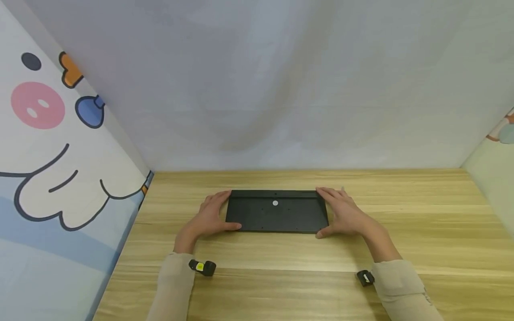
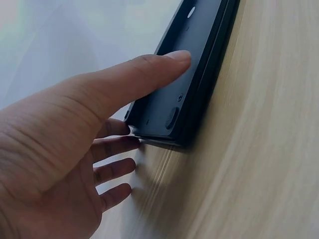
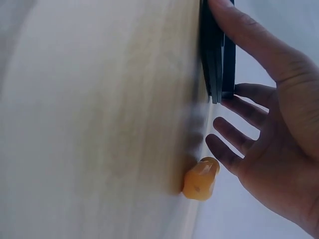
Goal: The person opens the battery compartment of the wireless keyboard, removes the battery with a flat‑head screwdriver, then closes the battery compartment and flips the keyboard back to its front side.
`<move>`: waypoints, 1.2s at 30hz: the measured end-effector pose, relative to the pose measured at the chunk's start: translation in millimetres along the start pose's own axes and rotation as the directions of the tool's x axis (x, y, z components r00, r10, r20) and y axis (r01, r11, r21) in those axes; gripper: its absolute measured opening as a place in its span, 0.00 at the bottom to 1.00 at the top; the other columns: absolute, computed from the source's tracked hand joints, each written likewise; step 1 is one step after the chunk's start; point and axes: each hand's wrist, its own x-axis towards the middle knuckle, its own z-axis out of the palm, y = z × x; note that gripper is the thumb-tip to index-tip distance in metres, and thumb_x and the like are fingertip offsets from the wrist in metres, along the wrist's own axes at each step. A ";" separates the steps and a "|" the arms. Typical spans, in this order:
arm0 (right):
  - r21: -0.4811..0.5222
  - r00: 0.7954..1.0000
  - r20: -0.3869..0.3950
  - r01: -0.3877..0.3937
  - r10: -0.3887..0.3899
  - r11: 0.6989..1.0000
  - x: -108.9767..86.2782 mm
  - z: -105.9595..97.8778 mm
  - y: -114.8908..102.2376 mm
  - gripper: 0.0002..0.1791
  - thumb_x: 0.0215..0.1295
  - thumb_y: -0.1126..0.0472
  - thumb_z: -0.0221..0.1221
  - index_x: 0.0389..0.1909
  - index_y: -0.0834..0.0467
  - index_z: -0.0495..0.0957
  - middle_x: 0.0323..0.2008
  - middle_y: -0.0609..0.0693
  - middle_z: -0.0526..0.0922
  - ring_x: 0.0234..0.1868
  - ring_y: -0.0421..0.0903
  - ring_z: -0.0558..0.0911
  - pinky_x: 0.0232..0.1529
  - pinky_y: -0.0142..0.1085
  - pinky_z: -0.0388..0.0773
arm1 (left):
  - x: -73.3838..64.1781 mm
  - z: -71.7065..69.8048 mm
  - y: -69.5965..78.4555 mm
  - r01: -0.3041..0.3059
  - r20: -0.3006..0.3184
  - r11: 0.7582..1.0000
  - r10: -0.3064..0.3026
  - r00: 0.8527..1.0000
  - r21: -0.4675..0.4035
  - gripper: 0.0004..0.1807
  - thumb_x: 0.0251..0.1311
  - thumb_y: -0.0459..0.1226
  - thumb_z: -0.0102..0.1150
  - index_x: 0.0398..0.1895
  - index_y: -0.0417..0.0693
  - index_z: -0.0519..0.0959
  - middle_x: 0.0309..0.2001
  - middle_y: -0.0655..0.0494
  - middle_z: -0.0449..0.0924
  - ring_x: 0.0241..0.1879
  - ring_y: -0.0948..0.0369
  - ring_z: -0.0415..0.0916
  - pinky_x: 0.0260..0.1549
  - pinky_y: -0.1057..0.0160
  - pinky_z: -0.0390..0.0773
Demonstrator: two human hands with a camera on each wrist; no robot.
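A black keyboard (image 1: pixel 277 215) lies underside up between my two hands, a round white sticker near its far edge. My left hand (image 1: pixel 209 217) grips its left end, thumb over the near corner and a fingertip at the far corner. In the left wrist view that thumb presses on the underside of the keyboard (image 2: pixel 172 99), beside a rubber foot. My right hand (image 1: pixel 345 215) holds the right end, thumb at the near edge and fingers at the far corner. Whether the keyboard touches the table all along, I cannot tell.
The wooden table (image 1: pixel 265 290) runs back to a pale curtain (image 1: pixel 257 89). Cartoon-printed cloth (image 1: pixel 44 178) hangs at the left. A small glossy orange object (image 3: pixel 199 181) sits near the right hand's fingers. Each wrist wears a small black camera (image 1: pixel 209 268).
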 end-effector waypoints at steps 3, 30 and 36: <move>0.009 1.000 -0.004 0.007 -0.007 1.000 -0.4 -0.2 0.2 0.71 0.37 0.42 0.83 0.80 0.61 0.55 0.79 0.64 0.58 0.78 0.73 0.53 0.79 0.71 0.41 | 1.5 0.8 2.0 0.012 -0.007 1.000 -0.012 1.000 -0.001 0.60 0.53 0.58 0.74 0.83 0.51 0.51 0.82 0.46 0.50 0.81 0.40 0.44 0.75 0.29 0.57; 0.028 0.975 -0.220 0.031 -0.025 0.999 18.8 -4.4 -12.8 0.15 0.72 0.57 0.62 0.54 0.59 0.83 0.43 0.52 0.83 0.39 0.46 0.80 0.42 0.41 0.81 | 31.5 23.5 54.9 -0.204 -0.145 0.974 0.217 0.965 0.099 0.37 0.68 0.50 0.63 0.77 0.49 0.65 0.75 0.43 0.65 0.75 0.42 0.58 0.72 0.32 0.60; 0.028 0.974 -0.226 0.022 -0.015 0.999 25.6 -3.7 -18.4 0.13 0.72 0.57 0.61 0.51 0.60 0.84 0.37 0.50 0.82 0.30 0.39 0.73 0.33 0.32 0.73 | 38.0 30.0 71.5 -0.221 -0.135 0.969 0.235 0.962 0.111 0.35 0.71 0.50 0.60 0.77 0.49 0.65 0.74 0.44 0.66 0.75 0.42 0.59 0.74 0.33 0.59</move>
